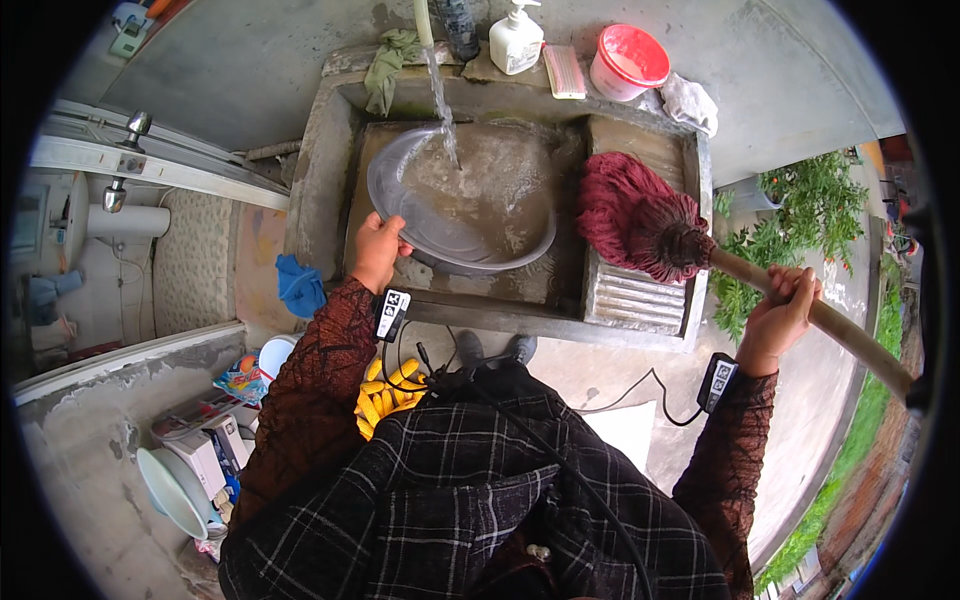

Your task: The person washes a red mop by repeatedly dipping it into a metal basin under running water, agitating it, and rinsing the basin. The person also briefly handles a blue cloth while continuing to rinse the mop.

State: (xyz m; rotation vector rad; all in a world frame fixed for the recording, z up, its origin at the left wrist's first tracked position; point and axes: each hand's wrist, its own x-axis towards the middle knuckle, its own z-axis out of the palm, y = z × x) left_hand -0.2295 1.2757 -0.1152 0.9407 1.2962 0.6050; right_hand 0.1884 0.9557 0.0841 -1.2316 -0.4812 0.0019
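My left hand (381, 251) grips the near-left rim of a grey, translucent plastic basin (386, 176). The basin lies tilted in a concrete sink (319, 150), and murky water covers much of its inside. From a pale pipe (423, 22), a stream of water (442, 97) falls into it. My right hand (784, 311) is closed around the wooden handle (862, 341) of a mop. The dark red mop head (626, 210) rests over the ribbed washboard section (637, 296) on the sink's right side.
Along the sink's back ledge are a green cloth (390, 71), a white pump bottle (516, 41), a pink-and-white brush or similar item (564, 71), a red-rimmed bucket (628, 64) and a pale rag (688, 103). A blue cloth (300, 285) hangs at left. Leafy plants (810, 202) stand at right.
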